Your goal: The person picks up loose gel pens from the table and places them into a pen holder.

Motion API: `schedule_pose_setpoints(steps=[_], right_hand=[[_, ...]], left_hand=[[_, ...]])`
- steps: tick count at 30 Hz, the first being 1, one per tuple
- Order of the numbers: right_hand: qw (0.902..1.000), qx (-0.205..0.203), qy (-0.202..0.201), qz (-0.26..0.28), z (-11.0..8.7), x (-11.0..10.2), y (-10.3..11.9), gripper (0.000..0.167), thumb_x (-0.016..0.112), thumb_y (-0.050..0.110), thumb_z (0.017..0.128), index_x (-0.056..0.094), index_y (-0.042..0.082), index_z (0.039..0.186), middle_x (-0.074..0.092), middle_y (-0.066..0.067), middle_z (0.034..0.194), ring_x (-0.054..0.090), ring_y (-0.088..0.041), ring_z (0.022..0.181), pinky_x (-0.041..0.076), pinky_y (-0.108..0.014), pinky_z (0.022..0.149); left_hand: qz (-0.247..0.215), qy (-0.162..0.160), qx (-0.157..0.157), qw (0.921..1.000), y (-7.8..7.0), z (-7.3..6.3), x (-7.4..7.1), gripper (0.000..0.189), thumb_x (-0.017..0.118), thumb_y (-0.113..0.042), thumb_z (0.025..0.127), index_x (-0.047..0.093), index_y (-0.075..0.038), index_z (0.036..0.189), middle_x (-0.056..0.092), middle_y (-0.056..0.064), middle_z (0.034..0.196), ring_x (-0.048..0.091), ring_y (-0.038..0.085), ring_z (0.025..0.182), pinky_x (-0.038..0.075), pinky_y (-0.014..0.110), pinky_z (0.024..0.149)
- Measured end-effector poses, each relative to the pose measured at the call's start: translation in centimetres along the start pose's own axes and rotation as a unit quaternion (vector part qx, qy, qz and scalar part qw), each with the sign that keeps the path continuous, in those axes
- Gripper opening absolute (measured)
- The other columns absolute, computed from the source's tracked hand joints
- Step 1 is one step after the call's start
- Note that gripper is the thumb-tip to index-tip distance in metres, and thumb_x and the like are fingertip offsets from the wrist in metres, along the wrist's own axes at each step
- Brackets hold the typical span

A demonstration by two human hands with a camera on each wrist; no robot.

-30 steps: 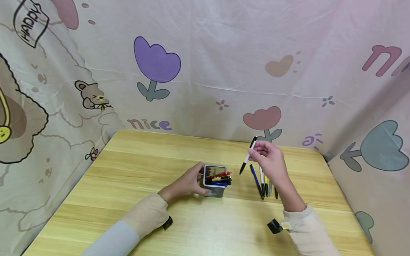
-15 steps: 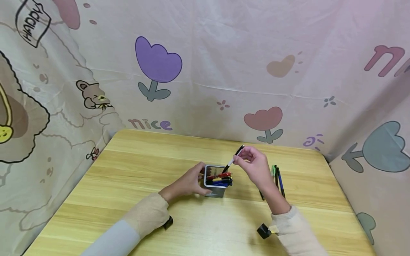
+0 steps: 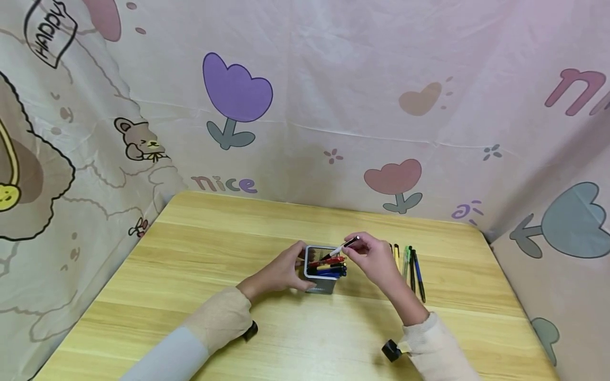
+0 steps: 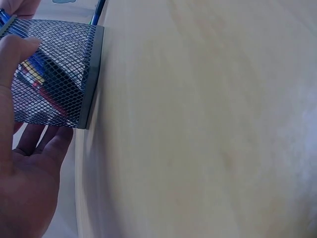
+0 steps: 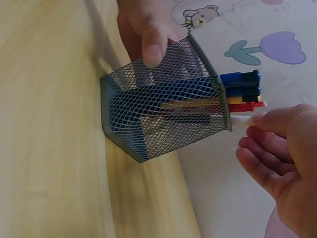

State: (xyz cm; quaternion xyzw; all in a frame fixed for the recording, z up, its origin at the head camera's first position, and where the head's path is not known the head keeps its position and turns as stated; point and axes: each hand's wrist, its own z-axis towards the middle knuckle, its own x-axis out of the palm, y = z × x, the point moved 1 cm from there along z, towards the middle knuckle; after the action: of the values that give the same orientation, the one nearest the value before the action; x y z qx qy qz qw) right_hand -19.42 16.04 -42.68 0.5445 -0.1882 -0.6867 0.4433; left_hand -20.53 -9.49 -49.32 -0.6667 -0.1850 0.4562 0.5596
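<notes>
A square metal mesh pen holder (image 3: 320, 286) stands on the wooden table. Red, yellow and blue pens (image 5: 240, 89) lean inside it, their ends sticking out past the rim. My left hand (image 3: 281, 270) grips the holder from the left, thumb on the near side and fingers on the far side. Between thumb and fingertips my right hand (image 3: 376, 259) pinches a white pen with black ends (image 3: 337, 250). The pen is tilted, its lower end inside the holder's mouth; through the mesh, its dark tip shows in the right wrist view.
Several pens (image 3: 413, 272), among them green, black and blue ones, lie on the table (image 3: 214, 227) right of the holder, partly hidden by the right hand. A patterned cloth (image 3: 305, 95) hangs behind the table and along both sides.
My right hand has moved left and down with the white pen, bringing its tip from above the loose pens into the holder. The left hand has kept its grip in place.
</notes>
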Motion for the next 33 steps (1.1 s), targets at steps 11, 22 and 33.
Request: schedule_pose_setpoints(steps=[11, 22, 33], right_hand=[[0.9951, -0.052, 0.042, -0.073, 0.04, 0.50, 0.04, 0.014, 0.075, 0.011, 0.094, 0.076, 0.007, 0.107, 0.077, -0.005, 0.094, 0.073, -0.014, 0.081, 0.061, -0.025, 0.070], [0.9915, -0.054, 0.063, -0.100, -0.05, 0.92, -0.52, 0.008, 0.075, 0.008, 0.093, 0.075, 0.005, 0.101, 0.070, -0.002, 0.087, 0.066, -0.010, 0.078, 0.058, -0.023, 0.068], [0.9935, -0.019, 0.076, -0.083, -0.29, 0.33, -0.53, 0.020, 0.074, 0.011, 0.095, 0.075, 0.003, 0.113, 0.076, -0.005, 0.097, 0.073, -0.016, 0.085, 0.061, -0.024, 0.073]], left_hand=[[-0.011, 0.006, -0.002, 0.9999, 0.01, 0.09, 0.05, 0.076, 0.090, -0.008, 0.077, 0.043, -0.008, 0.136, 0.057, 0.011, 0.136, 0.066, 0.030, 0.124, 0.059, 0.031, 0.099], [-0.011, 0.005, 0.000, 0.9999, 0.36, 0.14, 0.03, 0.075, 0.090, -0.010, 0.077, 0.043, -0.010, 0.136, 0.056, 0.009, 0.136, 0.066, 0.027, 0.123, 0.059, 0.030, 0.098], [-0.003, 0.004, 0.002, 1.0000, 0.30, 0.03, -0.06, 0.074, 0.091, -0.012, 0.077, 0.044, -0.012, 0.135, 0.057, 0.007, 0.133, 0.066, 0.025, 0.123, 0.059, 0.032, 0.100]])
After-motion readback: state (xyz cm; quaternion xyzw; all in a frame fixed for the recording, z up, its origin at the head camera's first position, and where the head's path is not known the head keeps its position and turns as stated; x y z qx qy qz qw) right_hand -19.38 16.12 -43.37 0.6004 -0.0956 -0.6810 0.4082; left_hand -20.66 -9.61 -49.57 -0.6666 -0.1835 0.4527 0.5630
